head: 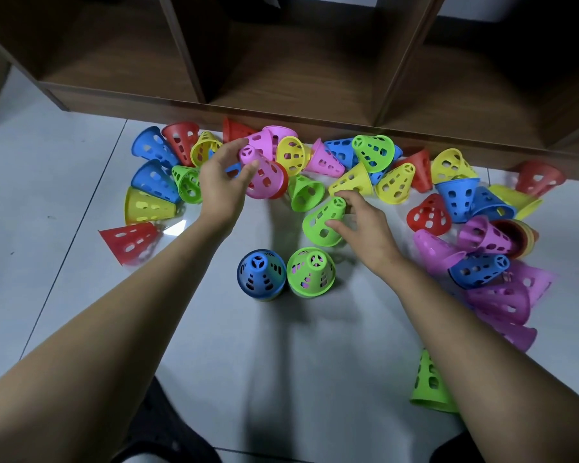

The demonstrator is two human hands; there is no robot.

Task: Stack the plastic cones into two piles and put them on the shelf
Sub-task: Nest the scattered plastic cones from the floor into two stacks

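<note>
Plastic cones (395, 183) in five colours lie scattered before the wooden shelf (281, 61) on the tiled floor (64, 295). The left hand (223, 185) grips a pink cone (264, 178). The right hand (365, 228) grips a green cone (323, 218). Nearer the person, a blue-topped pile (261, 274) and a green-topped pile (311, 272) stand upright, just beside each other.

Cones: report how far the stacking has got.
Early. Done: two short piles stand on the floor, a blue-topped pile and a green-topped pile. In hand: the left hand grips a pink cone, the right hand pinches a green cone. Left: most loose cones lie scattered before the shelf, and neither pile is on it yet.
</note>
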